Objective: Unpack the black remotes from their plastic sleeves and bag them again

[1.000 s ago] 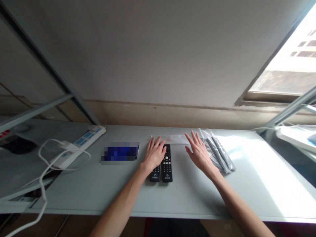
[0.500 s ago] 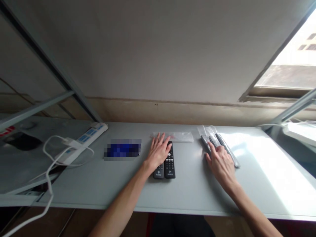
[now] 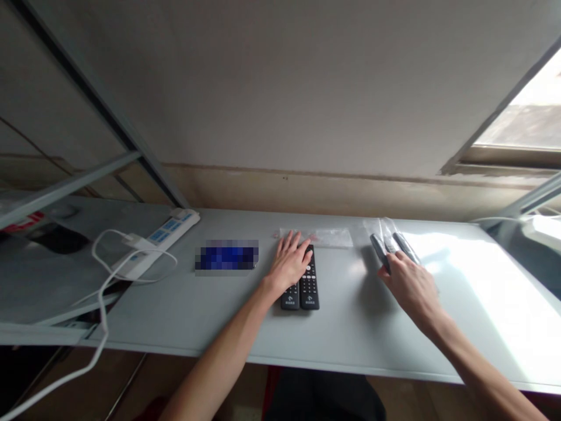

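Observation:
My left hand (image 3: 288, 264) lies with its fingers spread over two black remote controls set side by side. The right-hand remote (image 3: 310, 287) shows most of its buttons, while the left-hand remote (image 3: 290, 299) is largely under my palm. A clear plastic bag (image 3: 335, 237) lies flat just beyond my fingertips. Over on the right, my right hand (image 3: 405, 278) is closed around several dark remotes (image 3: 380, 248) in clear plastic sleeves. Their far ends and loose plastic stick out past my fingers; their near ends are hidden by the hand.
A pixelated blue-screened device (image 3: 227, 258) lies left of the remotes. Farther left, a white power strip (image 3: 160, 237) holds a plug with a looping white cable (image 3: 103, 310). The wall stands behind the grey table (image 3: 342, 345), and sunlight falls on its right side.
My right hand has closed around the sleeved remotes and seems to have raised them slightly, with a broader shadow beneath. My left hand stays on its two remotes. The view has shifted a little.

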`<state>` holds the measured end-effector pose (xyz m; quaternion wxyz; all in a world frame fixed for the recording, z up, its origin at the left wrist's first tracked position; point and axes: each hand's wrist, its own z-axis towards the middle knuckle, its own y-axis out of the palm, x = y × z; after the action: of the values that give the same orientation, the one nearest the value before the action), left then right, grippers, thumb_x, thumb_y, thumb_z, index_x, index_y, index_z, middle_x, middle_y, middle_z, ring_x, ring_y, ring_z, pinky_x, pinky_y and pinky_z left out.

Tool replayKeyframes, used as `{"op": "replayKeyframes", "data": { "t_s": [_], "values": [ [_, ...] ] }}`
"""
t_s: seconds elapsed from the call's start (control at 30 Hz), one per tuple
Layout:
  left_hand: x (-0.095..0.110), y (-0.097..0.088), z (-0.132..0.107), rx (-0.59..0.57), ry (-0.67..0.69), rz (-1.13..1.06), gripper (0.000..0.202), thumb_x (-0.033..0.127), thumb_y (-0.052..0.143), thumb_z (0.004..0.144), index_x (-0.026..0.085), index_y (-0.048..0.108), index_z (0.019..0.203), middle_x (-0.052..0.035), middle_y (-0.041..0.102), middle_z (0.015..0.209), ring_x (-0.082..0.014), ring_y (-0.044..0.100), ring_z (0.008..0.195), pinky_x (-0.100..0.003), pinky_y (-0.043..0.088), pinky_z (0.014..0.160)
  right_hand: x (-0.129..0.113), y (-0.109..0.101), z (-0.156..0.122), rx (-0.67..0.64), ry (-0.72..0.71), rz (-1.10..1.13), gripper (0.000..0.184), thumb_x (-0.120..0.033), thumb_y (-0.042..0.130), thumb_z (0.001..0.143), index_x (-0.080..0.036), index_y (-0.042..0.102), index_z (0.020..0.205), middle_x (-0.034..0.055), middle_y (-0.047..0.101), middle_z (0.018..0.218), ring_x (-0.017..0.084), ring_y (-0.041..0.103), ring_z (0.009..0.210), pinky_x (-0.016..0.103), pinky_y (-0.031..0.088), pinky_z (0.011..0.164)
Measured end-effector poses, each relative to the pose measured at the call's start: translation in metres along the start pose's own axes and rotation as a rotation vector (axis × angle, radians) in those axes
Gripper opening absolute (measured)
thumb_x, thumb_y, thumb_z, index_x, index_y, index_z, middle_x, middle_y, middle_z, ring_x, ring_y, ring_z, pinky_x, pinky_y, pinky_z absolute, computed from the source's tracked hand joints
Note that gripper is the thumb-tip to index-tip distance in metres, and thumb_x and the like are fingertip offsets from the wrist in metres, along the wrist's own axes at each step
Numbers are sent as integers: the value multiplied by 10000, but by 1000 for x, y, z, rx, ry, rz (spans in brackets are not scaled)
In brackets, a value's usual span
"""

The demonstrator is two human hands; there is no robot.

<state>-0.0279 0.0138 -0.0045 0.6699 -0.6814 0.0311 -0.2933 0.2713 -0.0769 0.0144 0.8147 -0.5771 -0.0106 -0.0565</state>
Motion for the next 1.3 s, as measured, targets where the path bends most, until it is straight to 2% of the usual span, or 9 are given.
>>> {"op": "replayKeyframes", "data": {
  "t_s": [0.27,0.33,0.43,0.53,0.67,0.83,0.97,1.07,1.3],
  "values": [
    [3,-7,0,67,66,-50,517,393,430,1116,213,499,1597,-126,301,1773,-329,109,1688,-587,153,1367,-37,-65,8,231,-80,211,305,-311,577,957,-261,756,1197,91,737,943,192,583,540,341,400,480],
    [8,-13,1,141,112,-154,552,447,452,1114,199,477,1606,-133,325,1764,-322,80,1693,-584,132,1370,-53,-57,22,302,-136,335,347,-292,554,997,-247,742,1285,66,719,899,186,622,596,323,453,523],
    [14,-19,1,158,117,-500,605,536,498,1093,219,471,1608,-140,558,1617,-344,357,1614,-580,303,1313,-74,-24,40,343,-217,509,353,-268,546,1032,-230,746,1320,59,736,939,143,647,617,276,493,563],
    [21,-17,1,105,90,-912,541,571,544,1065,218,612,1470,-125,743,1344,-324,676,1303,-489,533,1126,-87,11,42,228,-336,554,375,-302,517,1065,-258,756,1351,63,751,951,148,688,700,251,524,594],
    [26,-10,1,120,-89,-1347,500,561,683,977,167,687,1285,-104,774,1081,-245,760,909,-363,639,787,-88,28,36,152,-443,697,381,-396,529,1083,-322,728,1400,90,733,1105,211,704,877,348,613,769],
    [26,-13,3,67,-180,-1808,516,379,741,927,179,630,1389,-85,778,1172,-202,773,956,-423,629,984,-74,19,47,253,-27,1000,471,-524,524,1072,-273,615,1460,129,662,1241,276,661,1097,454,588,932],
    [27,-16,3,-38,-105,-1980,562,245,746,884,209,625,1432,-95,735,1385,-208,759,1129,-433,547,1141,-67,23,54,-138,283,1503,444,-661,641,973,-230,682,1068,5,606,764,173,570,628,290,473,532],
    [26,-16,3,-73,-93,-2027,610,213,775,851,218,631,1443,-92,702,1455,-215,740,1196,-425,526,1168,-64,28,55,-310,416,1798,500,-692,787,856,-219,636,801,-44,481,613,112,444,500,255,345,431],
    [14,-20,6,-27,-141,-1996,587,415,812,902,157,631,1398,-130,813,1173,-250,815,1004,-383,629,979,-48,-3,81,52,371,1760,491,-650,842,826,-208,680,688,-52,437,536,86,353,466,259,257,415]
  ]
}}
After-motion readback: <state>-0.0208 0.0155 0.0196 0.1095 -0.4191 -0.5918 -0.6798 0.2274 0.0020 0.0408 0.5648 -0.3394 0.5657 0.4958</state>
